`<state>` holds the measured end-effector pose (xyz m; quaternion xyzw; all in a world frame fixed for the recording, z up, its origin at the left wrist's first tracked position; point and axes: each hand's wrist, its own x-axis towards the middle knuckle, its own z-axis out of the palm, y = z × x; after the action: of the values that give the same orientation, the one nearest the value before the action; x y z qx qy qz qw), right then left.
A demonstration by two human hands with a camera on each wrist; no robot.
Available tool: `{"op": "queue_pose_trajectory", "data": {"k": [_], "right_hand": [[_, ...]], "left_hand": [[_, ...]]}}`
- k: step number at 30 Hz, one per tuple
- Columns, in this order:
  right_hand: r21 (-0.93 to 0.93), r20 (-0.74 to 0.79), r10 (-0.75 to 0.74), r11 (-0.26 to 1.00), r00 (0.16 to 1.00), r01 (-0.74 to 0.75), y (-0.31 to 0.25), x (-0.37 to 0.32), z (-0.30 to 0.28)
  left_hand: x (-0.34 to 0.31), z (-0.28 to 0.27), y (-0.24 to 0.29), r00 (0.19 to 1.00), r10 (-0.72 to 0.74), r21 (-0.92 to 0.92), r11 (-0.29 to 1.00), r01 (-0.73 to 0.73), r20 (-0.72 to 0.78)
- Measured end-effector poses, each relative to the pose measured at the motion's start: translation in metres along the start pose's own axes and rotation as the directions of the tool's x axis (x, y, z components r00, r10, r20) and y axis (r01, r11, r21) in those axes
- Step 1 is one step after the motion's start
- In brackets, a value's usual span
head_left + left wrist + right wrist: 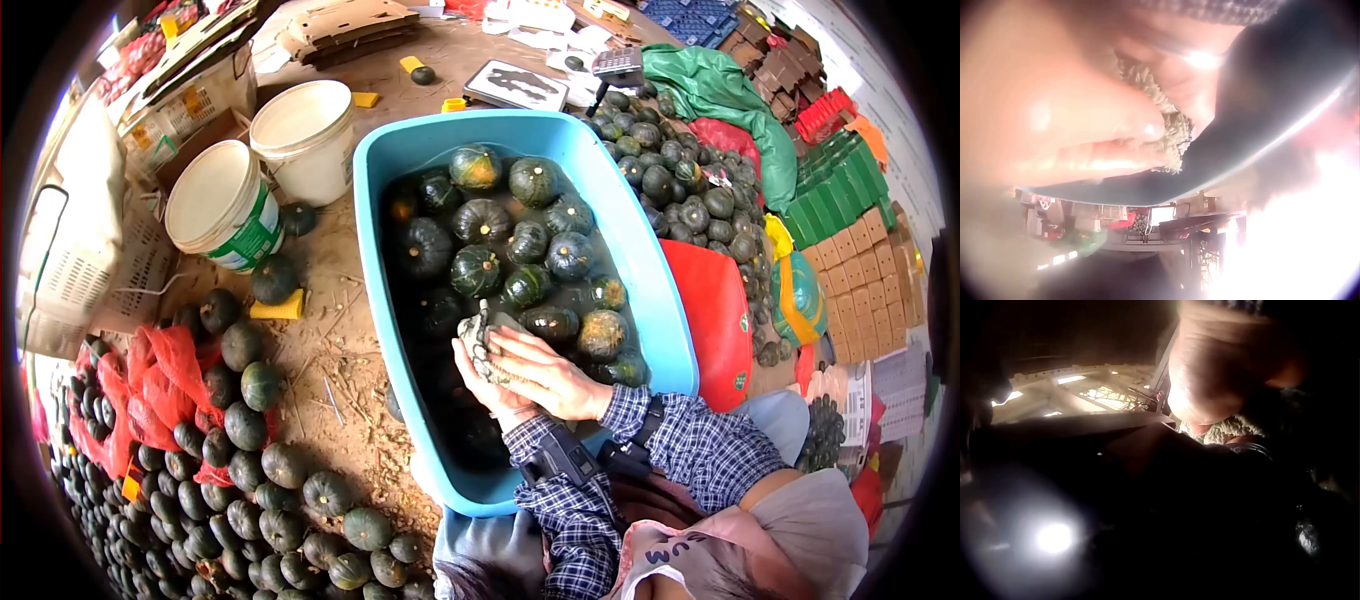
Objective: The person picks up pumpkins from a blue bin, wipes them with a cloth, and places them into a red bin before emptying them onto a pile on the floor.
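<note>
Over the light-blue tub [372, 250], both hands are together around a pale textured cloth [478, 345]. The left hand [488, 388] lies on the lower left side of the cloth and grips it. Across its other side rests the right hand [550, 375], fingers straight and side by side. Green squashes [482, 221] sit in the water beyond the fingers. The left wrist view has the cloth [1175, 134] between blurred skin surfaces; in the dark right wrist view, part of the cloth [1229, 430] shows beneath a hand.
Many squashes [285, 465] cover the ground at left beside red netting [160, 385]. White buckets [300, 125] stand beyond the tub's left side. Another squash pile [690, 180], a red basin [705, 320] and green crates [835, 190] are on the right; a scale [515, 85] lies beyond.
</note>
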<state>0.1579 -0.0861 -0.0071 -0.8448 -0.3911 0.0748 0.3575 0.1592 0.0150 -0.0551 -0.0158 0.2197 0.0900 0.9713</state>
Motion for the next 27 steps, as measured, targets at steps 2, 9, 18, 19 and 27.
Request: {"op": "queue_pose_trajectory", "data": {"k": [2, 9, 18, 19, 27], "right_hand": [[-0.025, -0.03, 0.029, 0.999, 0.999, -0.03, -0.007, 0.003, -0.003], [0.177, -0.14, 0.282, 0.95, 0.949, -0.256, 0.036, 0.034, -0.015], [0.918, -0.116, 0.576, 0.373, 0.809, -0.134, 0.026, -0.004, -0.018], [0.873, -0.134, 0.535, 0.463, 0.834, -0.157, 0.025, -0.003, -0.019], [0.919, -0.036, 0.581, 0.34, 0.813, -0.202, 0.012, -0.004, -0.042]], "left_hand": [[0.004, -0.002, -0.002, 1.0, 0.003, 0.056, 0.998, -0.004, 0.022], [0.003, -0.001, -0.013, 0.997, 0.056, 0.216, 0.974, -0.067, 0.053], [-0.011, 0.026, -0.002, 0.99, 0.144, 0.281, 0.95, -0.135, -0.012], [-0.013, 0.027, 0.0, 0.991, 0.134, 0.32, 0.939, -0.125, -0.005], [-0.023, 0.034, 0.011, 0.999, 0.026, 0.247, 0.968, -0.037, 0.047]]}}
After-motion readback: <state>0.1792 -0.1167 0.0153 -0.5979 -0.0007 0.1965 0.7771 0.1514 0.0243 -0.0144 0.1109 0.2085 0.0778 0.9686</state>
